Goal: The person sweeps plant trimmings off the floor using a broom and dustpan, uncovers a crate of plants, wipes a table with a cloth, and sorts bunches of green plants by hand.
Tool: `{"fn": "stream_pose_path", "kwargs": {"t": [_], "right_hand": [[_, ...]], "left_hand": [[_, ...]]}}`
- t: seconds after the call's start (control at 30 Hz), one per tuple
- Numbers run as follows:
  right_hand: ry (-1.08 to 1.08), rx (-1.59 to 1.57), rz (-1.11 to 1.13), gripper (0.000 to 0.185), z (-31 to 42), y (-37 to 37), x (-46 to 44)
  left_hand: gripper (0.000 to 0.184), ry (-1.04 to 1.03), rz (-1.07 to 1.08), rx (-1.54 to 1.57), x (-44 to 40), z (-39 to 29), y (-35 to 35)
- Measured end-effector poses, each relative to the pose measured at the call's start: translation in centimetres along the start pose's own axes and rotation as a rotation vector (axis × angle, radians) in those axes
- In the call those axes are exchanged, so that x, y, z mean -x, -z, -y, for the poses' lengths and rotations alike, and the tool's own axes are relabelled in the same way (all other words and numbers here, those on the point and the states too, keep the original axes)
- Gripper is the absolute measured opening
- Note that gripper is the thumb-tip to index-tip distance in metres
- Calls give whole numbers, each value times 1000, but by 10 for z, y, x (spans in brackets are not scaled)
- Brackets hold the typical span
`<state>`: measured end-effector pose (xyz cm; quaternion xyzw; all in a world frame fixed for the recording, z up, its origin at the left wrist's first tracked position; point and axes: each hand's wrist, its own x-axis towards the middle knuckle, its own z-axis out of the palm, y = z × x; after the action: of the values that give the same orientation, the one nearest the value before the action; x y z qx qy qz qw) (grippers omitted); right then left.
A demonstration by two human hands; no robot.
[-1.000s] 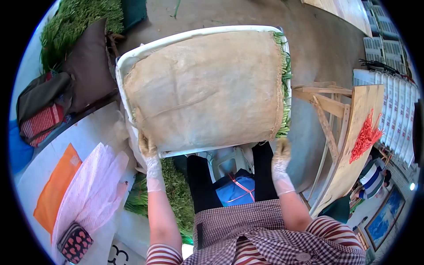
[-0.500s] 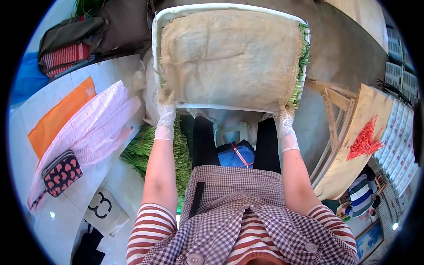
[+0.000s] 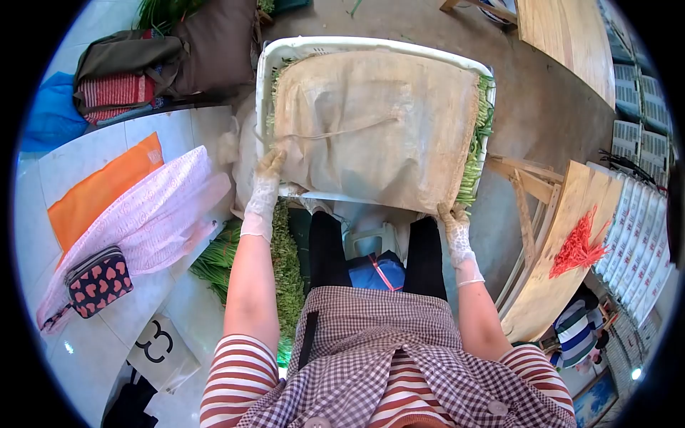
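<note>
A white crate (image 3: pixel 385 47) stands in front of me, its top covered by a damp beige cloth (image 3: pixel 371 121). Green stems (image 3: pixel 474 160) show along the cloth's right edge. My left hand (image 3: pixel 265 178), in a pale stained glove, has its fingers closed on the cloth's near left corner, at the crate rim. At the near right corner, my right hand (image 3: pixel 454 227), gloved too, pinches the cloth edge. Folds run across the cloth towards the left hand.
Green bundles (image 3: pixel 285 264) lie left of my legs. An orange bag (image 3: pixel 107 185), a pink cloth (image 3: pixel 157 214) and a heart-patterned pouch (image 3: pixel 98 282) rest on the tiled surface. Red ties (image 3: pixel 578 246) lie on the right-hand board (image 3: pixel 531 303). A person (image 3: pixel 576 332) is at the far right.
The view has shifted, and the crate sits lower in it than half a second ago. The cloth's near edge now looks more wrinkled and slack, with the left hand farther up the crate's side.
</note>
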<state>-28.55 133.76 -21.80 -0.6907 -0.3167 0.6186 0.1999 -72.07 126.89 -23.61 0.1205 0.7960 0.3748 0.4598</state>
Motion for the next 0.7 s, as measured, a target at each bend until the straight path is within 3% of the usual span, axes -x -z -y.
{"fn": "stream_pose_path", "kwargs": {"t": [0.1,0.13,0.17,0.23,0.27,0.3,0.37,0.4,0.47,0.5,0.53,0.57,0.6,0.63,0.67,0.7], "right_hand": [[15,-2,161,33,-11,4,-13],[-129,303,202,32,-30,15,-23],[-113,358,192,31,-43,20,-27],[-80,468,174,30,-59,24,-30],[128,828,167,31,-29,17,-17],[239,942,176,31,-11,7,-9],[466,1167,183,31,21,-10,6],[528,1107,168,27,40,-18,13],[484,640,67,25,90,-31,25],[461,406,20,24,118,-37,26],[607,506,-27,24,151,-37,18],[751,608,-77,24,184,-37,5],[699,673,-121,24,214,-43,-12],[499,573,-68,26,266,-59,-7],[760,474,-101,20,268,-56,-64],[855,792,-139,26,303,-62,-97]], "left_hand": [[28,16,34,0,-11,49,-2],[25,-1,38,3,-6,67,-8],[21,-19,41,5,0,80,-10],[21,121,112,-424,11,98,-5],[20,196,113,-257,1,121,-3],[27,137,140,-273,8,110,-3],[42,11,200,-300,36,57,-3],[38,-25,140,-172,41,38,-3],[34,-88,13,82,59,-5,3],[31,163,-41,184,70,-72,11],[28,-172,43,478,59,-97,14],[26,-372,63,278,31,-109,27],[26,-574,47,93,3,-121,40],[28,-383,44,185,3,-182,31],[31,-495,-1,133,-32,-206,32],[35,-638,-134,-47,-68,-236,36]]}}
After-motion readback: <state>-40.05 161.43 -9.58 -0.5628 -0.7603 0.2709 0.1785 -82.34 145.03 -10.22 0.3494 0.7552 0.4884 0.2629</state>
